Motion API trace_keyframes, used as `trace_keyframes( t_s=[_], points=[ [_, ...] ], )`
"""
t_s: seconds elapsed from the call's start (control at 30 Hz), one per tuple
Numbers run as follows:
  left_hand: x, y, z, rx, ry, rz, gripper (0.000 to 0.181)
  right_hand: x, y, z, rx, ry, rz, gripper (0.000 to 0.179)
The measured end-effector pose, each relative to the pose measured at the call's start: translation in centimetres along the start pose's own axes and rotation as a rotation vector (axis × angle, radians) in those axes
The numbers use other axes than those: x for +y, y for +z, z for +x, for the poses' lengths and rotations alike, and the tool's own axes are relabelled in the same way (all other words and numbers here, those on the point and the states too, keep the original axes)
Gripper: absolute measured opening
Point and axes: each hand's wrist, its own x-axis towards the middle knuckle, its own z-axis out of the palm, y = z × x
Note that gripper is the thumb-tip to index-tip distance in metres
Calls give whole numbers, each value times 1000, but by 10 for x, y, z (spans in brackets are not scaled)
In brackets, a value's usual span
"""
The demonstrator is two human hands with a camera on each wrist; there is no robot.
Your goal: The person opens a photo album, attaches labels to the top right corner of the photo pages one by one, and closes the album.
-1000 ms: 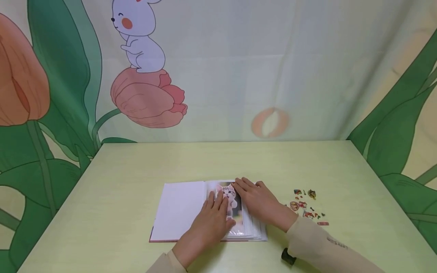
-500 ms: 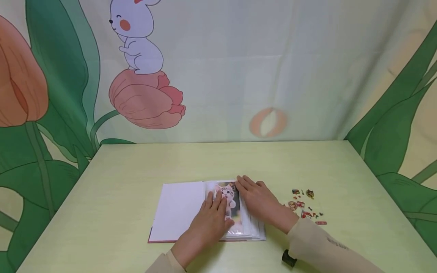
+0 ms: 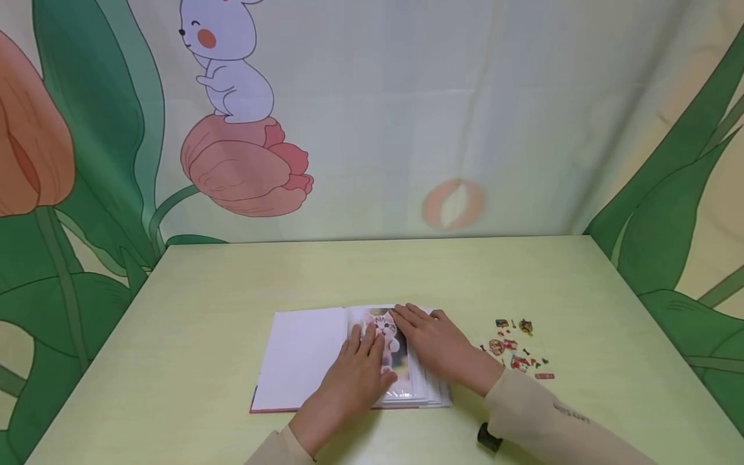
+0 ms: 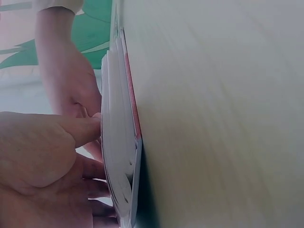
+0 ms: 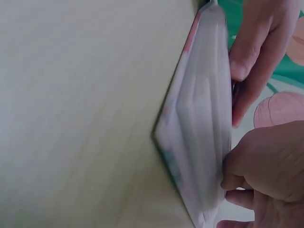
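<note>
A photo album (image 3: 303, 358) lies spread on the table, its blank white inside cover at the left. On its right side a kitten photo (image 3: 401, 374) shows behind a clear pocket. My left hand (image 3: 354, 378) rests on the photo's left part with fingers straight. With its fingertips my right hand (image 3: 438, 342) touches the photo's upper right corner, and what is under them is hidden. In the left wrist view the left thumb lies against the stack of pages (image 4: 116, 128). The right wrist view has the right hand (image 5: 268, 166) beside the page edges.
To the right of the album is a scatter of small colourful stickers (image 3: 517, 349), seemingly on a clear sheet. A small dark cylindrical object (image 3: 489, 437) is beside the right sleeve. Behind the pale table (image 3: 209, 278) hangs a printed curtain (image 3: 360, 129).
The view has shifted slightly. My right fingertips have slid a little to the left over the photo's upper corner. The left hand stays where it was on the photo.
</note>
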Motion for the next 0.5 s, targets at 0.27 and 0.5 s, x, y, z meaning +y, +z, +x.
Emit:
trace_keyframes(
  t_s=[0.27,0.5],
  points=[
    [1,4,1,16,1,-2,67,6,3,4,-9,40,-4,48],
    [1,6,2,3,-14,-8,68,8,6,4,32,28,-7,46]
  ],
)
